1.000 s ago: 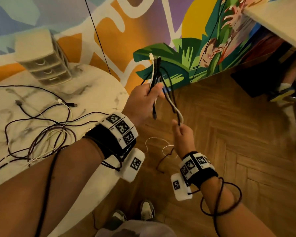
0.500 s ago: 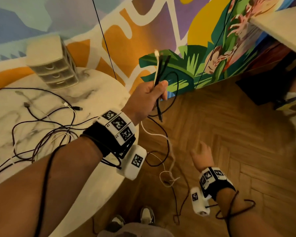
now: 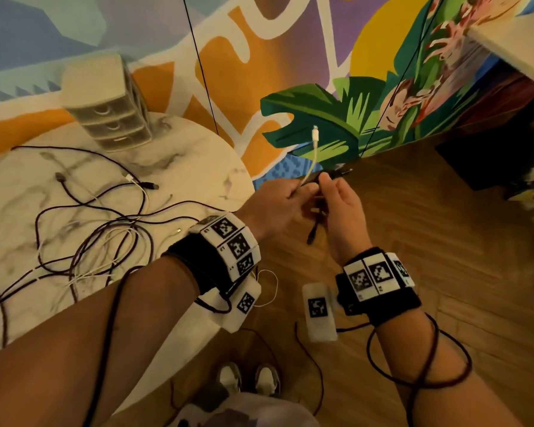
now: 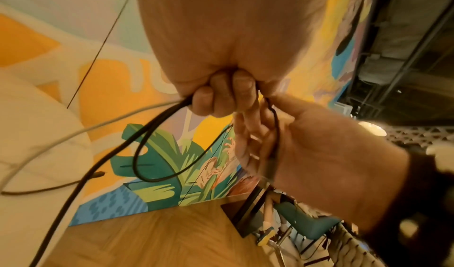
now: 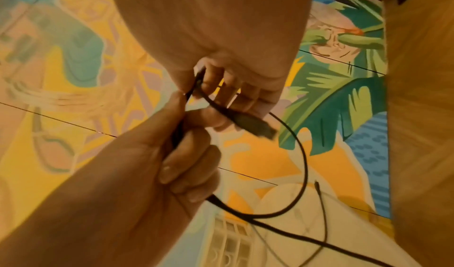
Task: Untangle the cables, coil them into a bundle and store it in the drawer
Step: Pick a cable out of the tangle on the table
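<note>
My left hand (image 3: pixel 282 200) grips a few cables off the table's right edge. A white cable (image 3: pixel 313 149) stands up out of the fist, connector on top. In the left wrist view its curled fingers (image 4: pixel 221 96) clamp black cables (image 4: pixel 145 147) that loop downward. My right hand (image 3: pixel 336 208) meets the left one and pinches a black cable (image 5: pixel 216 104) near its plug (image 5: pixel 255 126); another black plug (image 3: pixel 312 237) dangles between the hands. A tangle of black and white cables (image 3: pixel 105 241) lies on the marble table (image 3: pixel 198 155). The small drawer unit (image 3: pixel 111 118) stands at the back, drawers closed.
A painted mural wall (image 3: pixel 290 57) runs behind the table and the wooden floor (image 3: pixel 429 241). Loose cable ends trail down to the floor by my shoes (image 3: pixel 247 380). A pale tabletop edge (image 3: pixel 518 47) juts in at the top right, with a dark object under it.
My right hand came up from low near the floor to the left hand and took hold of a black cable. The left hand sank a little, still holding the cables.
</note>
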Demonstrator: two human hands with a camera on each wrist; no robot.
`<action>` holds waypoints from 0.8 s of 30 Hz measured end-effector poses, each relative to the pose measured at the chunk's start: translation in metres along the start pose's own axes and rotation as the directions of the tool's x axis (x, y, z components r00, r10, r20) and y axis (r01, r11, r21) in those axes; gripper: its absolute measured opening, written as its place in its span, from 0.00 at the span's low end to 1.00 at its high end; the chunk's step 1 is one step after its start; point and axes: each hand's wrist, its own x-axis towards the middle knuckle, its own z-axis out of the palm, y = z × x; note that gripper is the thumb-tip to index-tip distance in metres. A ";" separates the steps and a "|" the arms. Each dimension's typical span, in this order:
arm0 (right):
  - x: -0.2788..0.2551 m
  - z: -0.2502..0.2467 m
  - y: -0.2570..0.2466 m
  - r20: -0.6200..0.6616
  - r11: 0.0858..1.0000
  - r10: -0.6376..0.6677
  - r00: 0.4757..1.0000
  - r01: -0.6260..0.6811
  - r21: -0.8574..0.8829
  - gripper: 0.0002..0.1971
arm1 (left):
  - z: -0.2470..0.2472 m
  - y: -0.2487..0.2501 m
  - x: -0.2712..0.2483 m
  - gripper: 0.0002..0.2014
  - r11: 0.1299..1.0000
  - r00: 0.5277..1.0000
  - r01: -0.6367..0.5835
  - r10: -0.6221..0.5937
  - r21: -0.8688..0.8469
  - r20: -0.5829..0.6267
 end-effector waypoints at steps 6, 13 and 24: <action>0.001 -0.055 0.054 -0.224 0.938 0.004 0.975 -0.081 -0.337 0.20 | -0.028 -0.005 0.003 0.21 0.935 0.981 0.031 -0.096 -0.354 -0.168; -0.022 -0.090 0.099 -0.130 0.524 0.236 0.963 -0.239 -0.818 0.33 | -0.038 0.029 0.006 0.30 0.784 0.994 -0.073 0.005 -0.616 -0.111; -0.030 0.022 0.001 0.240 0.776 -0.089 0.967 0.218 -0.592 0.18 | -0.034 0.035 -0.009 0.18 0.703 0.994 -0.082 0.005 -0.706 -0.110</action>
